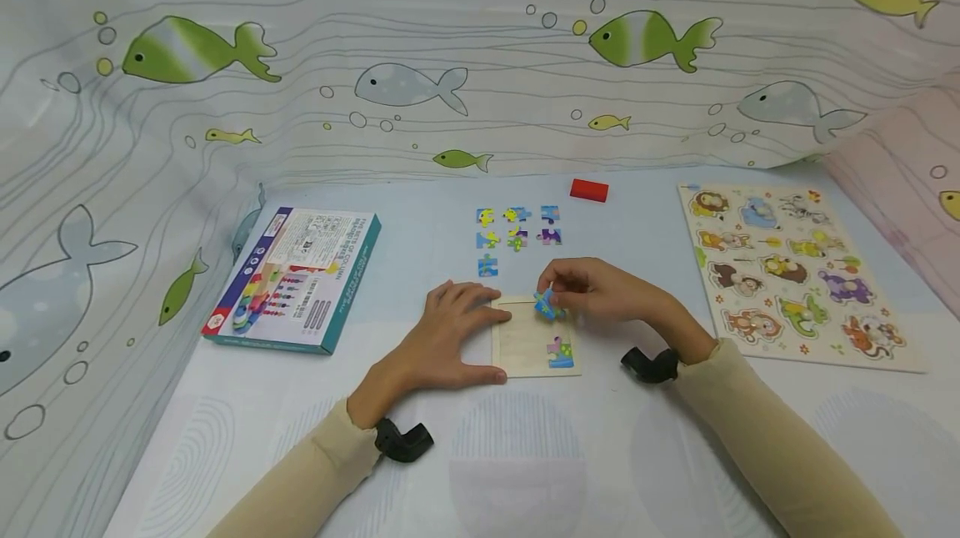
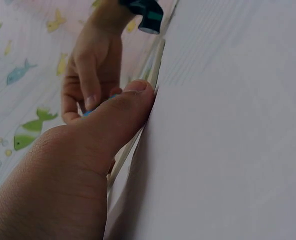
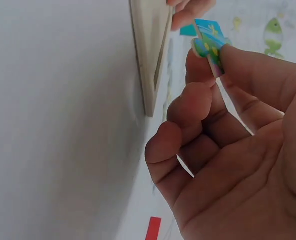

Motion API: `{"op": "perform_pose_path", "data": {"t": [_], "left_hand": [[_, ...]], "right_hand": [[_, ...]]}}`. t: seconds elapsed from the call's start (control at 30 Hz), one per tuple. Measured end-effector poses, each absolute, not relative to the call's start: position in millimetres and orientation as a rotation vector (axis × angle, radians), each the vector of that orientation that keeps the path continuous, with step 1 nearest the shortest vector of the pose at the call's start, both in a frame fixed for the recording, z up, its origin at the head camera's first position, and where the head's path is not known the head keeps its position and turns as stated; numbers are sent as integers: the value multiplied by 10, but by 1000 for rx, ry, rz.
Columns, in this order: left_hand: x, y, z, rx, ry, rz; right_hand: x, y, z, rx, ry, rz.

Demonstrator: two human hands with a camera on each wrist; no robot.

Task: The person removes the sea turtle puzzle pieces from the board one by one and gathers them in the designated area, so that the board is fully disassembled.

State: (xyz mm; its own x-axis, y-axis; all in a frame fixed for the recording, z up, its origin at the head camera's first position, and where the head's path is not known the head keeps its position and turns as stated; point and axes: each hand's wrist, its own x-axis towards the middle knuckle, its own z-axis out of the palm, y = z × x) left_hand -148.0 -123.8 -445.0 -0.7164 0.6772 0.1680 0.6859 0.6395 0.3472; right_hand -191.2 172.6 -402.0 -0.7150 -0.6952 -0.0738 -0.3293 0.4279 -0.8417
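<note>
A shallow wooden puzzle tray (image 1: 525, 342) lies on the table, with a pink, green and blue jigsaw piece (image 1: 560, 354) in its lower right corner. My left hand (image 1: 457, 338) rests along the tray's left side, fingers spread, thumb at the lower left corner; the left wrist view shows that thumb (image 2: 130, 102) against the edge. Over the tray's upper right corner, my right hand (image 1: 588, 288) pinches a blue and green jigsaw piece (image 3: 209, 42) between thumb and index finger, tilted and raised. Its other fingers are loosely curled.
Several loose jigsaw pieces (image 1: 517, 238) lie in rows beyond the tray. Behind them is a red block (image 1: 589, 190). A boxed toy (image 1: 292, 279) lies at left, and an animal puzzle board (image 1: 802, 271) at right. A fish-patterned cloth (image 1: 517, 12) rises at the back.
</note>
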Motion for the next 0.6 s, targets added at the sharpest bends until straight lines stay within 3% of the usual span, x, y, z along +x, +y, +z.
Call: {"op": "perform_pose_path", "data": {"t": [0.6], "left_hand": [[-1475,-1236,-4463,-1188,-2815,-630]], "right_hand": [[-2261,1671,-4016,-863,2462,-1026]]}}
